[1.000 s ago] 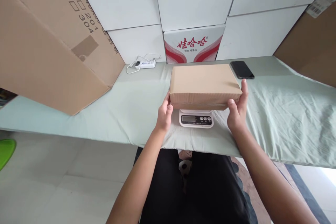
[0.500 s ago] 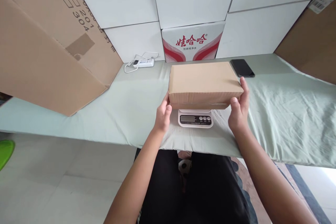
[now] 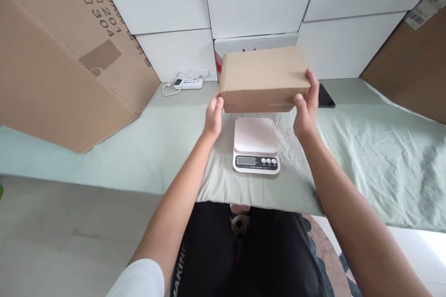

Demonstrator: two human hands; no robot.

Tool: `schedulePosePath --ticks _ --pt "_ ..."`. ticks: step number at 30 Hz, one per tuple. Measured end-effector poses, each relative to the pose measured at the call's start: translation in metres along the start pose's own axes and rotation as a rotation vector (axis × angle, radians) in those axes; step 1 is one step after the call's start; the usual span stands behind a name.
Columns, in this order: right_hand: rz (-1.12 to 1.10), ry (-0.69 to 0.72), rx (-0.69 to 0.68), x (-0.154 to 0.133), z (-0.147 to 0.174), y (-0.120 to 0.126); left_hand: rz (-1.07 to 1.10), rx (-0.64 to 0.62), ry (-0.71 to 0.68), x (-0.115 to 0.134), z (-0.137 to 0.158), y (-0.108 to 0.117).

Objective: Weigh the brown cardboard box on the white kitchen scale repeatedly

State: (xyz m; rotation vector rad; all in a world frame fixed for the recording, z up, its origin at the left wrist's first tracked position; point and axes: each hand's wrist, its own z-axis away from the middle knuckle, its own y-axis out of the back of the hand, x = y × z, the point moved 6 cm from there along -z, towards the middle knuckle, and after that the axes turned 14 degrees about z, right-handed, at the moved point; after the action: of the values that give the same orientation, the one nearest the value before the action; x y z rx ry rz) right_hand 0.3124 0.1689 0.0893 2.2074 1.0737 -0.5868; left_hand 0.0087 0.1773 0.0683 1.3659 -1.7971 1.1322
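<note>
Between my two hands is a closed brown cardboard box (image 3: 263, 72), held up off the table behind a digital kitchen scale. My left hand (image 3: 213, 115) grips the box's near left corner, thumb on the front side. At the right end, my right hand (image 3: 306, 104) holds it with the thumb in front and fingers along the side. The white scale (image 3: 256, 137) lies on the cloth just below the box, its plate bare and its display showing no readable figures.
A green cloth (image 3: 167, 141) covers the table. A black phone (image 3: 326, 97) lies partly behind my right hand. A white power strip with a cable (image 3: 188, 83) is at the back left. Large cartons stand left (image 3: 69, 65) and right (image 3: 414, 65), before white panels (image 3: 258, 0).
Both hands have lifted the box and moved it away from me, toward the back. The scale's plate is now uncovered, and the box hides most of the red-and-white carton behind it.
</note>
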Motion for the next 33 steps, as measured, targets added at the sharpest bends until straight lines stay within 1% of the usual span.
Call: schedulePosePath --ticks 2,4,7,10,18,24,33 --pt "0.002 0.019 0.001 0.017 -0.001 -0.017 -0.070 0.007 0.021 -0.024 -0.004 0.005" --pt "0.011 0.009 0.001 0.035 0.004 -0.028 -0.098 -0.007 0.043 -0.040 -0.003 0.009" --pt "0.006 -0.033 -0.016 0.057 0.011 -0.035 -0.078 -0.021 0.085 -0.055 -0.001 0.013" --pt "-0.019 -0.080 -0.053 0.070 0.013 -0.039 -0.082 -0.020 0.130 -0.064 -0.003 0.015" --pt "-0.017 -0.149 -0.121 0.082 0.013 -0.047 -0.075 0.035 0.180 -0.072 -0.006 0.021" --pt "-0.040 -0.194 -0.127 0.092 0.011 -0.051 -0.089 0.052 0.199 -0.073 -0.006 0.023" --pt "-0.016 -0.171 -0.182 0.096 0.011 -0.058 -0.118 0.049 0.199 -0.069 -0.005 0.018"
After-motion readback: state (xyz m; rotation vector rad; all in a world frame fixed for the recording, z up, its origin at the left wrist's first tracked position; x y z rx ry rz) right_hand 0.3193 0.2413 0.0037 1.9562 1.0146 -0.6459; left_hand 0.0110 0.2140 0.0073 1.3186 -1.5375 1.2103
